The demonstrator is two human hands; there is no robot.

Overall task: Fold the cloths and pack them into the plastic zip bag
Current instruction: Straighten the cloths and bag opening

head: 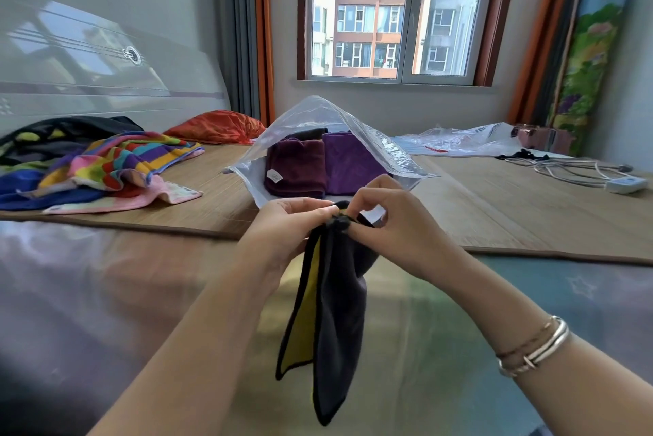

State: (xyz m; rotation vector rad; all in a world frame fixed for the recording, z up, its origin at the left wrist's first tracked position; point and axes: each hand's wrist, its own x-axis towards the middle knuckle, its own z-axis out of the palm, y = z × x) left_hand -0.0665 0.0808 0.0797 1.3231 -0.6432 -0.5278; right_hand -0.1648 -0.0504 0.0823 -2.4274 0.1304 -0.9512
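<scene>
Daylit window (395, 11) above a mat-covered bed (512, 195)

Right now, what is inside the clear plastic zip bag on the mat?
Inside the clear plastic zip bag lie a folded maroon cloth and a folded purple cloth side by side. A dark item behind them is mostly covered.

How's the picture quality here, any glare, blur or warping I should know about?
Head view: daylight from the window reflects as glare on the glossy headboard; wide-angle bending curves the edges; both hands, left hand and right hand, and the dark cloth are sharp; the lower corners look soft.
</scene>
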